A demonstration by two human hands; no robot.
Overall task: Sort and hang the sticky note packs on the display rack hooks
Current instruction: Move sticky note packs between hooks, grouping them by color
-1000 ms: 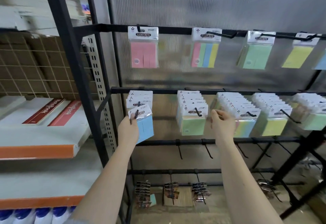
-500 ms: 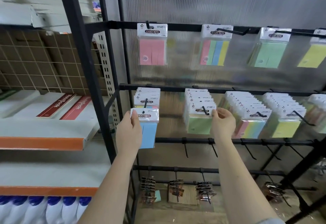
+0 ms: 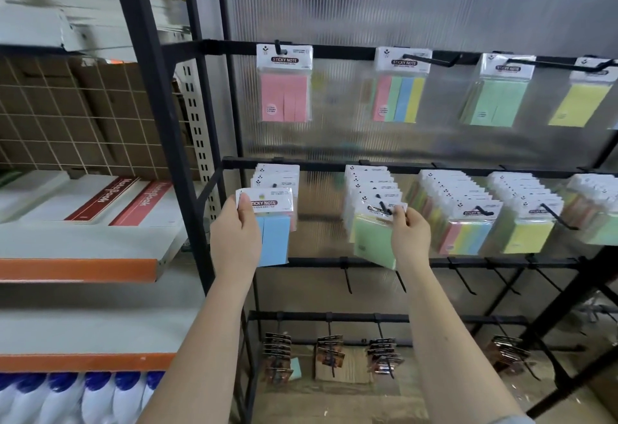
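Head view shows both hands raised to the middle bar of the display rack (image 3: 334,167). The left hand (image 3: 235,238) grasps a blue pack (image 3: 273,239) by its white header, thumb on the front, so the hanging hole stays free; this pack is off its hook, just in front of the leftmost stack (image 3: 277,178). The right hand (image 3: 410,234) pinches the header corner of a green pack (image 3: 374,243), which is tilted and seems threaded on the hook (image 3: 383,206) above the thumb. I judge that it is being slid along this hook. Right of this hand, more stacks hang by colour.
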